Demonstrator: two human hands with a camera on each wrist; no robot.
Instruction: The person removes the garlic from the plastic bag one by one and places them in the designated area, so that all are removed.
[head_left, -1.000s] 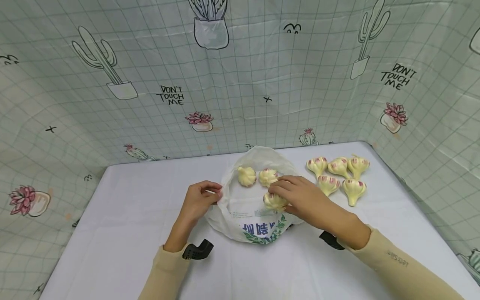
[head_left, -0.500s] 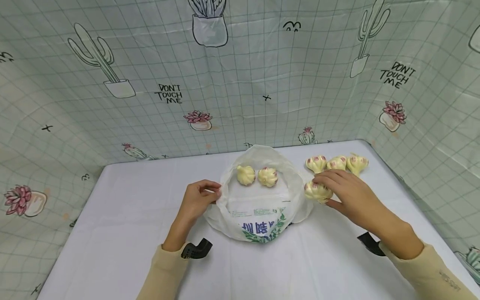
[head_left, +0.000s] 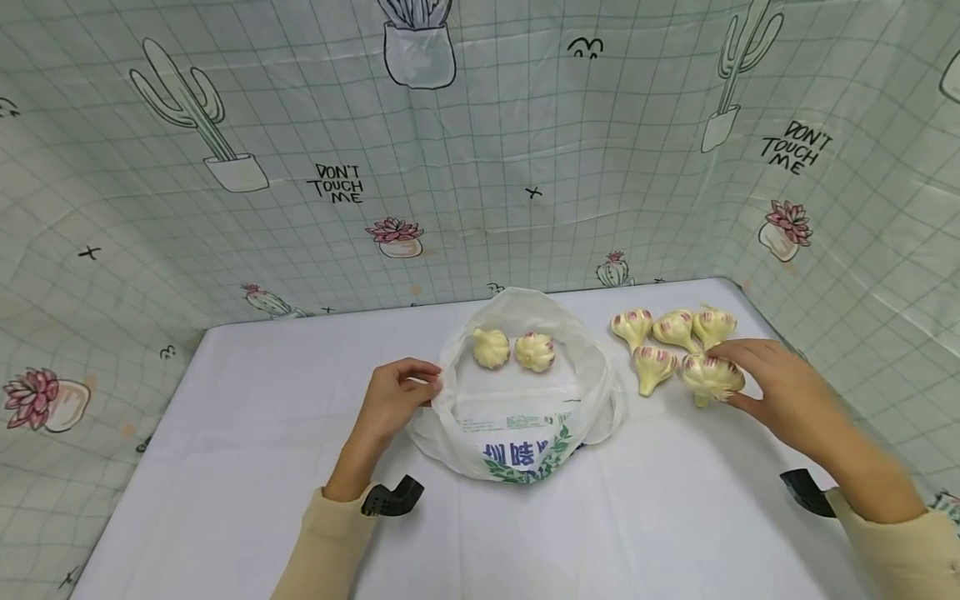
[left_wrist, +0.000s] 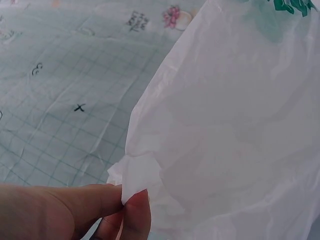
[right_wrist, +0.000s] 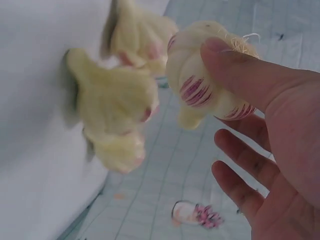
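Note:
My left hand (head_left: 397,396) pinches the left rim of a white plastic bag (head_left: 603,387) between thumb and fingers. The bag lies with its mouth spread and bears blue lettering and green leaves. Inside it, side by side, are two garlic bulbs, a pale one (head_left: 491,348) and a purple-marked one (head_left: 536,352). At the right, my right hand (head_left: 787,404) holds a garlic bulb (right_wrist: 192,75) between thumb and fingers, roots toward the palm. In the head view it overlaps the front right of the garlic group; whether it touches another bulb I cannot tell.
Several purple-striped garlic bulbs lie at the table's back right, including a front one (head_left: 652,368) and back ones (head_left: 632,327). The white-covered table (head_left: 225,467) ends at a cactus-printed grid cloth (head_left: 465,167) behind and at both sides.
My right hand has moved right, carrying the garlic bulb from over the bag's mouth to the group at the right. My left hand has stayed on the bag's rim.

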